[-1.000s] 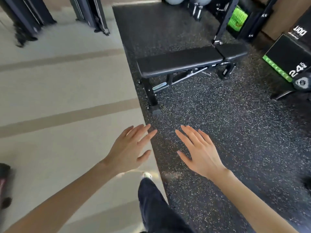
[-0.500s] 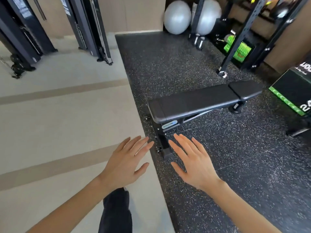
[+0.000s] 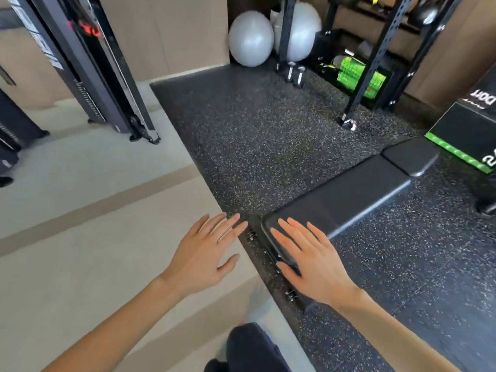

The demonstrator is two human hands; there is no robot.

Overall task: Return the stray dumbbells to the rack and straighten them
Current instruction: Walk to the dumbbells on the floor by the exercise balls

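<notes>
My left hand (image 3: 205, 253) and my right hand (image 3: 308, 260) are stretched out in front of me, palms down, fingers spread, holding nothing. Two small dumbbells (image 3: 294, 74) with chrome handles stand on the black rubber floor far ahead, at the foot of a black upright post and in front of the grey balls. My right hand hovers over the near end of a black padded bench (image 3: 357, 191). A dark rack frame (image 3: 374, 60) with shelves stands at the back right; what it holds is too blurred to tell.
Two grey exercise balls (image 3: 251, 38) rest against the back wall. A black cable machine (image 3: 94, 68) stands at the left on the pale floor. A black and green plyo box (image 3: 467, 135) sits at the right. My dark trouser leg (image 3: 255, 347) shows at the bottom.
The view has lifted and moved forward: the bench has come closer and slid under my right hand, and the balls, rack and far dumbbells have come into view. Both hands stay spread.
</notes>
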